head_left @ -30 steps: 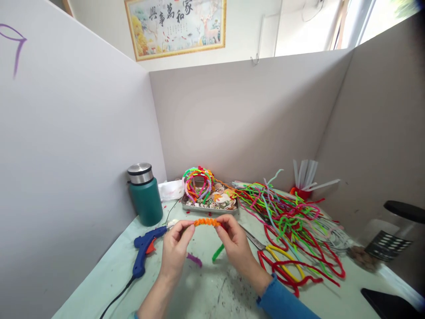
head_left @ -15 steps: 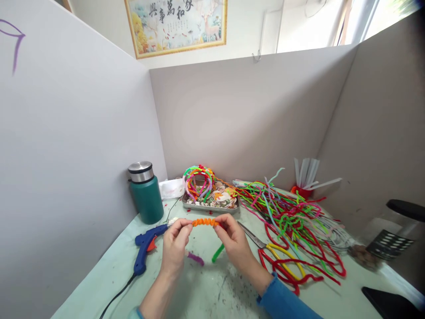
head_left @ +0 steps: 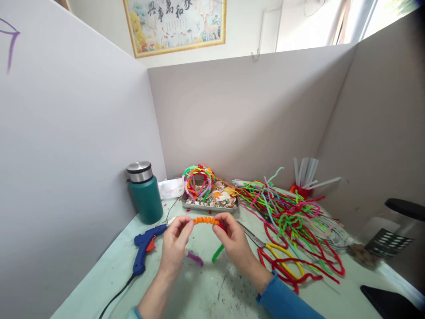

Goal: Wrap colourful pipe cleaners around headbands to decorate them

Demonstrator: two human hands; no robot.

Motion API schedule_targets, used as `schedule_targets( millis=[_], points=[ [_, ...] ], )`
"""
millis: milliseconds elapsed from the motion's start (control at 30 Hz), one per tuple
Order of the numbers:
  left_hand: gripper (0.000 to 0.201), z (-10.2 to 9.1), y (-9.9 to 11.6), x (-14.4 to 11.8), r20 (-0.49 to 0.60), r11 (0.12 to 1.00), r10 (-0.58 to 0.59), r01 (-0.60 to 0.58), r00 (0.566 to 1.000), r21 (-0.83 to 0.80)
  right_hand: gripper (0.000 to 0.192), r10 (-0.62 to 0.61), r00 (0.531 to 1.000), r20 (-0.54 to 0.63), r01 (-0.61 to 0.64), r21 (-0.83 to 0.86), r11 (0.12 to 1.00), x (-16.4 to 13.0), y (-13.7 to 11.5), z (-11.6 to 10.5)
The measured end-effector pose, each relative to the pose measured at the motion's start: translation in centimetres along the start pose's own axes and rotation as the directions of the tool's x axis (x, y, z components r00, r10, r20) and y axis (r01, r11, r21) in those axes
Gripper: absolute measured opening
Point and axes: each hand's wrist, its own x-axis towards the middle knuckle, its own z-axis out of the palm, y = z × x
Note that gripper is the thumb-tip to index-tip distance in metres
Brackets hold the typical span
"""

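Both hands pinched shut above the table (head_left: pixel 109 270): left hand (head_left: pixel 174 250) and right hand (head_left: pixel 236 246) each grip an end of the orange-wrapped headband (head_left: pixel 205 220). Light, springy, probably fuzzy; best held right at those wrapped ends.

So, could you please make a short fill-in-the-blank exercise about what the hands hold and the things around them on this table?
1. Both hands, left hand and right hand, hold a hoop wrapped in ____ fuzzy wire.
2. The glue gun beside the left hand is ____.
3. The green flask has a ____ lid.
4. The scissors have ____ handles.

Missing words: orange; blue; silver; yellow
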Motion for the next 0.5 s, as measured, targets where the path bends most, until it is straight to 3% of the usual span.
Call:
schedule_targets(
  millis=[500],
  points=[
    [0.021, 0.08, -0.77, 0.28, -0.034, 0.995, 0.04, -0.036, 0.999, 0.093, 0.015, 0.009, 1.0, -0.005, -0.009, 0.029, 1.0, 0.37, 0.35, -0.18]
  ],
)
